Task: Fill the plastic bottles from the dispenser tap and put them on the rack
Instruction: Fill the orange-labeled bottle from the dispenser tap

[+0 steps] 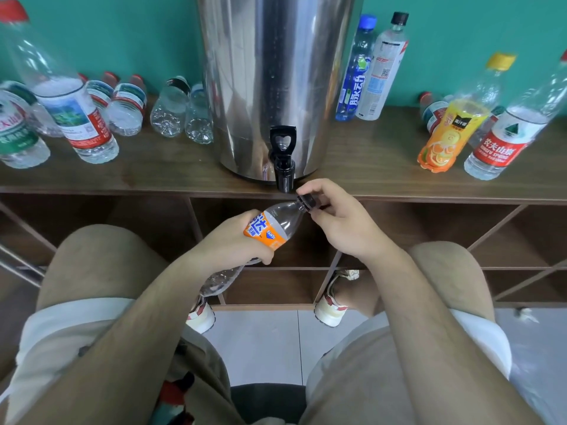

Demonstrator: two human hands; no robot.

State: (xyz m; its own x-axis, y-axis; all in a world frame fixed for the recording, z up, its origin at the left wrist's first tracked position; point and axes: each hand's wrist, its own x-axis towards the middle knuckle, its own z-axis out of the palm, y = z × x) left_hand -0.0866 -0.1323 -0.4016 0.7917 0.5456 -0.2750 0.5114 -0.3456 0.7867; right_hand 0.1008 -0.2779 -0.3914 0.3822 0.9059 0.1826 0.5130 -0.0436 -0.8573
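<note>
From the head camera we look straight down on the job. Our left hand (233, 240) is wrapped tight around the middle of the Fanta bottle (270, 225), which lies tilted, its neck aimed toward one o'clock and its base down at seven o'clock. Our right hand (334, 219) pinches the black cap (306, 201) on the mouth of that bottle; whether the cap is seated or loose we cannot tell, since the fingers hide part of it. The bottle's mouth sits just below and to the right of the black tap (283, 167), close but apart from it. That tap juts from the steel dispenser (276, 72) at twelve o'clock on the wooden tabletop (368, 167). Over at ten o'clock we have a clutter of clear bottles (129, 108), some lying down, some leaning. At one o'clock a blue-labelled bottle (352, 72) and a white-labelled bottle (382, 69) lean on the green wall. At two o'clock stand an orange juice bottle (451, 133) and a red-labelled bottle (503, 139). Beneath the tabletop the rack (196, 216) shows open compartments.
</note>
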